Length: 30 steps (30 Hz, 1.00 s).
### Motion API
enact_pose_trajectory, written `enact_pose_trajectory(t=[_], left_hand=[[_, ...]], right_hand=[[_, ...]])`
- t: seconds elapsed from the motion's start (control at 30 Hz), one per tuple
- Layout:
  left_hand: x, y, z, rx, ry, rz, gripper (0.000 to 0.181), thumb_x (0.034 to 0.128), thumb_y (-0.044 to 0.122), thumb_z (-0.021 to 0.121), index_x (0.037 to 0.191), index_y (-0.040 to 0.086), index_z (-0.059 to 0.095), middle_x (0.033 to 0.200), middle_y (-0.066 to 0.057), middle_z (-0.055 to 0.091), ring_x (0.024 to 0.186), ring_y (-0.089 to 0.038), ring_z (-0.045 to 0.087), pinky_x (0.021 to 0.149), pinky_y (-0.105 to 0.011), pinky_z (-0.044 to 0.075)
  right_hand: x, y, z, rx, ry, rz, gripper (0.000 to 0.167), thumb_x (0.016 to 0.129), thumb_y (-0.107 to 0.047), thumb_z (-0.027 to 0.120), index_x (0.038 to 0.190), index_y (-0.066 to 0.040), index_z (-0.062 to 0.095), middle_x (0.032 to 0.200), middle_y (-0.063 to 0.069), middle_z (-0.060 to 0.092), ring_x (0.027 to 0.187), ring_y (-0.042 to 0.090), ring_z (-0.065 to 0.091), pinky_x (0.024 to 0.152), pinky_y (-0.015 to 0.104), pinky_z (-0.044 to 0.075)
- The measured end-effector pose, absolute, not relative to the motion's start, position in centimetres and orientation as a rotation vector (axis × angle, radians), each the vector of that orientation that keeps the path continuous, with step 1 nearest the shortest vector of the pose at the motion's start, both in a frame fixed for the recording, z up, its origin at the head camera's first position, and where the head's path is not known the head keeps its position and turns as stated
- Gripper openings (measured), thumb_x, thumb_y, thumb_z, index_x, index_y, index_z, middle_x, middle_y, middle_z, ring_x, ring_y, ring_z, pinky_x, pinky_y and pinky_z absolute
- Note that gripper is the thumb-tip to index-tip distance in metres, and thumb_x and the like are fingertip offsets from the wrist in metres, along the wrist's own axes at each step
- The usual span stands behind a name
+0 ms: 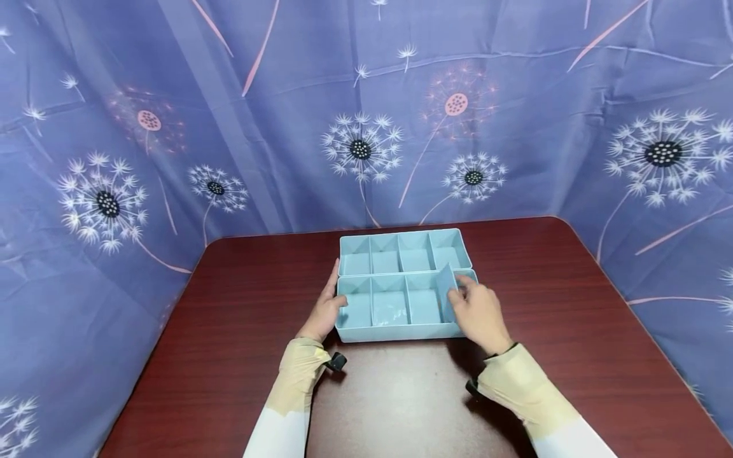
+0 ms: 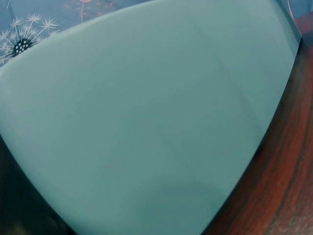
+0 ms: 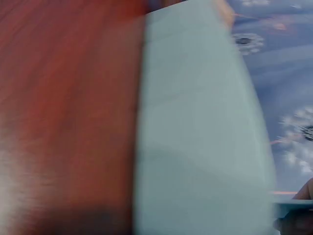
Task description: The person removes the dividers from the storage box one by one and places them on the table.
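A light blue front tray (image 1: 395, 333) with compartments lies on the table, long side toward me. My left hand (image 1: 322, 313) grips its left end, thumb over the rim and fingers along the outside. At the right end, my right hand (image 1: 481, 315) pinches a thin blue divider (image 1: 446, 289), which leans and rises above the rim. Clear, shiny film (image 1: 391, 313) seems to lie in one compartment. The left wrist view is mostly a smooth blue tray wall (image 2: 146, 117). In the right wrist view a blurred long tray wall (image 3: 195, 122) runs beside the tabletop.
A second blue tray (image 1: 356, 254) with four compartments lies directly behind the front one, touching or nearly so. Both stand on a dark red wooden table (image 1: 240, 343). A blue curtain (image 1: 298, 95) with dandelion prints hangs behind and at the sides.
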<state>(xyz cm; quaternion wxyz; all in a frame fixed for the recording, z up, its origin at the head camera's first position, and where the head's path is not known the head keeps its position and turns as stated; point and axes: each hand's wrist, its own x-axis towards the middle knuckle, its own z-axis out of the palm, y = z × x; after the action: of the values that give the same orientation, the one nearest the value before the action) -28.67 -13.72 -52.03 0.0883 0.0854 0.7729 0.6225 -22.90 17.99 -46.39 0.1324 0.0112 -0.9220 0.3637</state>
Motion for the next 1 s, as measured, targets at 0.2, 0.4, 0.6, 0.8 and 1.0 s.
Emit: enact_pose_trajectory(t=[0.2,0.4,0.6,0.8,1.0], left_hand=[[-28.8,-13.7,-52.0,0.260,2.307,1.859,0.099,0.0857,-0.003,0.043,0.167,0.040,0.005,0.176,0.003,-0.001,0.162,-0.024,-0.004,0.124,-0.053,0.014],[-28.9,-13.8,-51.7,0.286,2.300,1.863,0.100,0.0860,-0.003,0.044,0.166,0.043,0.004,0.176,0.004,-0.002,0.161,-0.022,-0.004,0.124,-0.052,0.015],[-29.1,-13.8,-51.8,0.287,2.282,1.882,0.101,0.0853,-0.003,0.043,0.166,0.044,0.004,0.176,0.007,-0.001,0.161,-0.020,-0.003,0.121,-0.049,0.017],[-29.1,-13.8,-52.1,0.291,2.279,1.891,0.101,0.0846,-0.004,0.043,0.168,0.036,0.003,0.176,0.005,-0.001,0.161,-0.022,-0.002,0.122,-0.049,0.015],[-28.9,-13.6,-52.1,0.268,2.276,1.902,0.101,0.0844,-0.004,0.043,0.167,0.041,0.005,0.176,0.003,-0.001,0.160,-0.022,-0.002,0.123,-0.050,0.014]], right_hand=[[-24.3,21.9,-43.8,-0.090,-2.510,1.340,0.038,0.100,-0.018,0.059,0.133,0.000,0.066,0.070,-0.001,0.061,0.056,0.005,0.049,0.056,0.025,0.042],[-26.9,27.3,-43.4,-0.289,-2.593,1.353,0.052,0.103,-0.039,0.057,0.137,0.000,0.061,0.083,-0.004,0.064,0.073,0.007,0.055,0.067,0.025,0.045],[-29.8,30.2,-45.1,-0.272,-2.839,1.247,0.065,0.105,-0.044,0.052,0.143,0.008,0.052,0.118,0.027,0.063,0.097,0.031,0.064,0.072,0.034,0.051],[-31.9,30.4,-46.9,-0.294,-2.968,1.148,0.060,0.104,-0.040,0.056,0.140,0.007,0.055,0.129,0.033,0.060,0.109,0.044,0.060,0.083,0.048,0.050],[-32.8,30.0,-48.0,-0.345,-3.025,1.033,0.058,0.102,-0.037,0.058,0.139,0.008,0.056,0.133,0.036,0.058,0.116,0.052,0.057,0.096,0.059,0.047]])
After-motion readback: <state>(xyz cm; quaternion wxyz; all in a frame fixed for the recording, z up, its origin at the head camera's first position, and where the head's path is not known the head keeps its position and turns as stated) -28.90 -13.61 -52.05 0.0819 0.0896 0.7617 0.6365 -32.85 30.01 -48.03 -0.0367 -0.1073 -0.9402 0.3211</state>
